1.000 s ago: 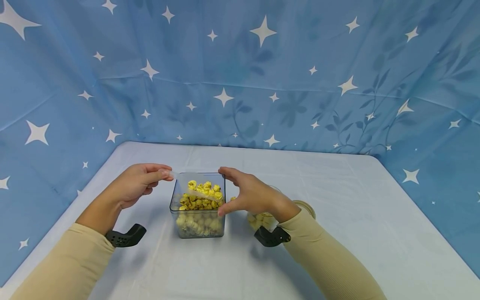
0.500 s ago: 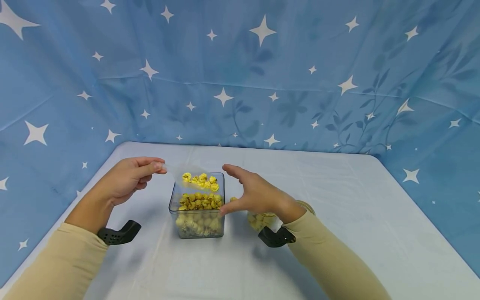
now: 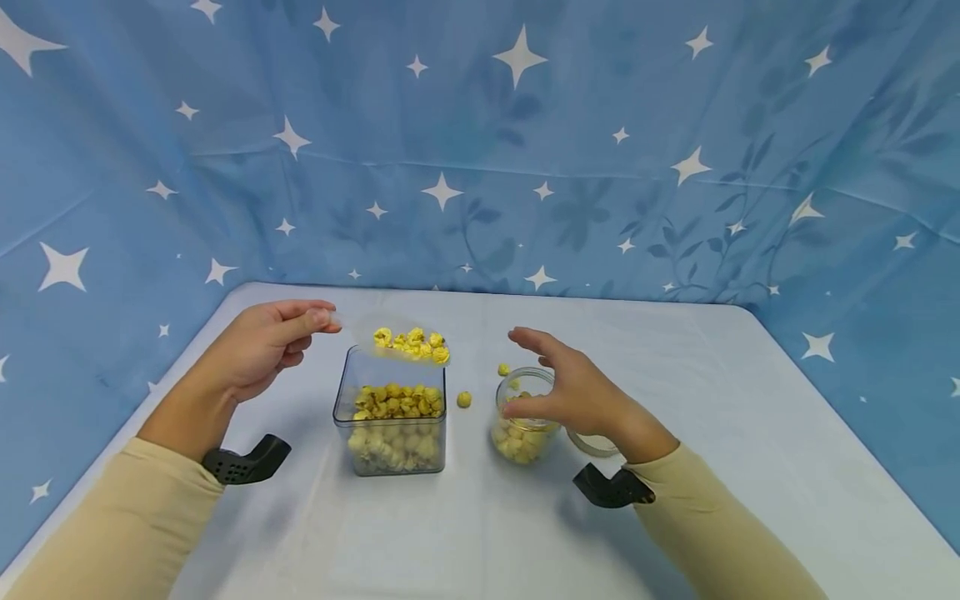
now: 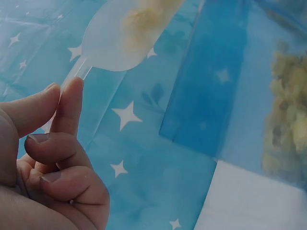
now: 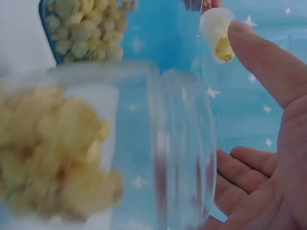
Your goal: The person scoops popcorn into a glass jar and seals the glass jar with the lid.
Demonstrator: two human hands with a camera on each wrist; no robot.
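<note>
My left hand [image 3: 258,350] pinches the thin handle of a translucent scoop [image 4: 109,42] between thumb and forefinger. Several yellow popcorn pieces [image 3: 411,342] ride in the scoop, above the back rim of a clear square container [image 3: 344,400]. More popcorn [image 3: 397,403] fills the lower part of that container. To the right, a clear glass jar [image 3: 501,415] stands uncapped, partly filled with popcorn. Beside and partly in front of it hovers my right hand [image 3: 581,387], thumb and fingers spread with nothing between them. In the right wrist view the jar's mouth is close to the palm.
A round lid [image 3: 595,448] lies on the white table [image 3: 465,533] right of the jar, partly hidden by my right hand. One loose popcorn piece [image 3: 464,400] sits between container and jar, another [image 3: 503,369] behind the jar. A blue star-patterned cloth [image 3: 442,233] hangs behind.
The loaded scoop has risen out of the container. My right hand has left the container's right side and moved right to the jar, uncovering the loose popcorn pieces.
</note>
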